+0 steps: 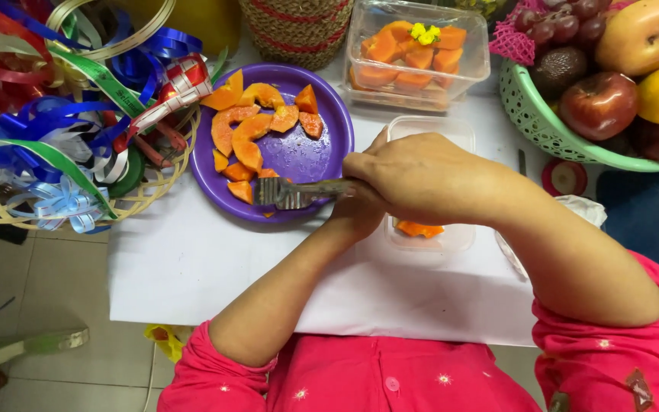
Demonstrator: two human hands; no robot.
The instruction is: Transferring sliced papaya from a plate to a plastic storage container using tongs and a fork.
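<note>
Head view, right hand: the right hand (421, 179) is clenched round the handle of a metal fork (299, 191), tines reaching left over the near rim of the purple plate (329, 152).
Left hand: the left hand (354, 217) lies mostly hidden under the right; I cannot tell its grip.
Papaya: orange papaya slices (249, 130) sit on the plate's left half; one papaya piece (419, 228) lies in the clear tub (429, 130) beneath the hands.
Far side: filled clear box (413, 53); green fruit basket (543, 122) far right; ribbon basket (62, 122) left.
Risk: slippery slices could slide off the tines onto the white table (192, 259), as I judge; crossed arms could nudge the light tub.
</note>
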